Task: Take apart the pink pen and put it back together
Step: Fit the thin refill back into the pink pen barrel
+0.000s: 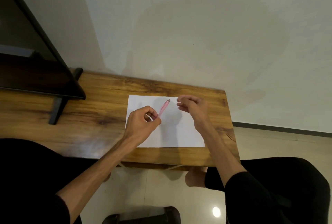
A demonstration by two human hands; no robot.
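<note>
The pink pen points up and to the right above a white sheet of paper. My left hand grips its lower end between thumb and fingers. The pen's upper tip is silvery. My right hand hovers just right of that tip, a small gap apart, fingers loosely curled toward the pen. I cannot tell if a small part sits between its fingertips. The image is slightly blurred.
The paper lies on a wooden table against a pale wall. A dark shelf stand occupies the table's left back. The table's right edge drops to tiled floor. My dark-clothed knees and a stool sit below.
</note>
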